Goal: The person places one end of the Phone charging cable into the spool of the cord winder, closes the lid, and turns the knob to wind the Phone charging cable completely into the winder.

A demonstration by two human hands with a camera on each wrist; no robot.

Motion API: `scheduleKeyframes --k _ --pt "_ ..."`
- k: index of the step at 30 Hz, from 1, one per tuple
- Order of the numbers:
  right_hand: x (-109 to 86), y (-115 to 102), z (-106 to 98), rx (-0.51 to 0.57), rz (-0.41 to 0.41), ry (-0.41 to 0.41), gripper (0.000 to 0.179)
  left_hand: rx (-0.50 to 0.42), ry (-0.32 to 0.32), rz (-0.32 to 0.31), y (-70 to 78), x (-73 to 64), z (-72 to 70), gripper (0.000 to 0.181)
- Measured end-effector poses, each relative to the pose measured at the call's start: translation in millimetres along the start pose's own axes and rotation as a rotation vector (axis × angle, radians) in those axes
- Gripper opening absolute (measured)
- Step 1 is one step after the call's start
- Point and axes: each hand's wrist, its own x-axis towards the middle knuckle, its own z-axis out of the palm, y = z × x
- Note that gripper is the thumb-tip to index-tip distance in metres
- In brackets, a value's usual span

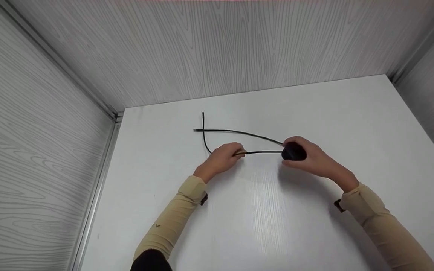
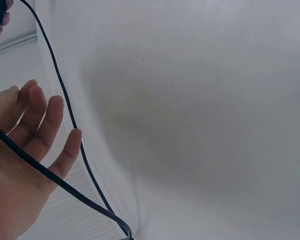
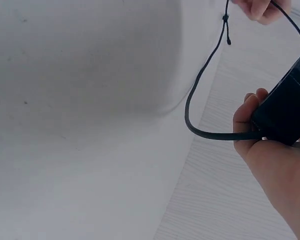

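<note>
My right hand [image 1: 311,156] grips a small black block [image 1: 294,151] with rounded edges, its fingers and thumb on opposite sides. In the right wrist view the block [image 3: 287,102] looks boxy and dark. Two lengths of thin black cable [image 1: 262,151] run leftward from it. The nearer length passes through my left hand [image 1: 222,158], between thumb and curled fingers. Beyond that hand it bends away from me to a free end. The farther length [image 1: 236,131] ends in a plug [image 1: 198,130] and crosses the first. In the left wrist view the cable [image 2: 60,182] runs over the palm.
The white tabletop [image 1: 239,218] lies beneath both hands. Grey wood-grain panels stand at the back [image 1: 220,49], on the left [image 1: 32,150] and on the right [image 1: 431,79]. A metal strip [image 1: 96,195] follows the table's left edge.
</note>
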Motion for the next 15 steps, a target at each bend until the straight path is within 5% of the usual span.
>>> scheduleKeyframes --k 4,9,15 --pt "-0.1 -7 -2 0.0 -0.009 -0.002 0.055 0.155 0.003 0.025 4.2 14.5 2.9 0.027" --pt "-0.6 -14 -3 -0.012 -0.019 -0.012 0.057 0.295 -0.044 -0.016 6.8 28.1 7.0 0.05" --pt "-0.8 -16 0 -0.021 -0.023 -0.04 0.054 0.372 -0.103 -0.069 4.5 36.7 11.8 0.062"
